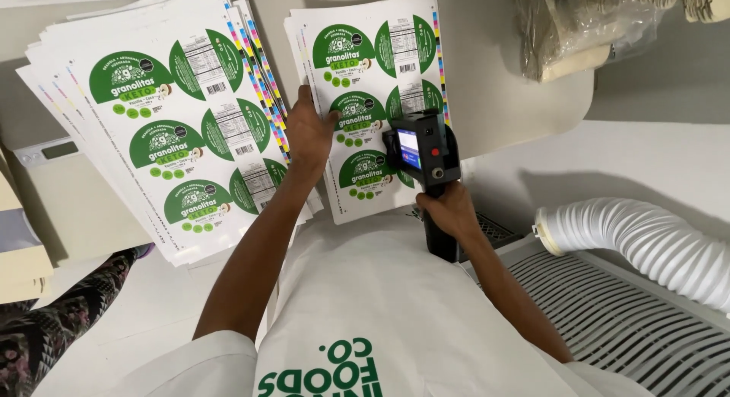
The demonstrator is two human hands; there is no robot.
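Note:
My left hand (308,131) rests flat on the left edge of a stack of white printed sheets (369,100) bearing green round labels. My right hand (449,211) grips the handle of a black handheld printer (422,157) with a small lit screen; its head sits over the lower right of that same stack. A second, fanned pile of the same label sheets (163,115) lies to the left, beside my left hand.
A white ribbed hose (646,241) lies on a slatted white unit (631,321) at the right. A clear plastic bag of brown material (578,28) sits at the top right. A small grey scale (46,150) is at the far left.

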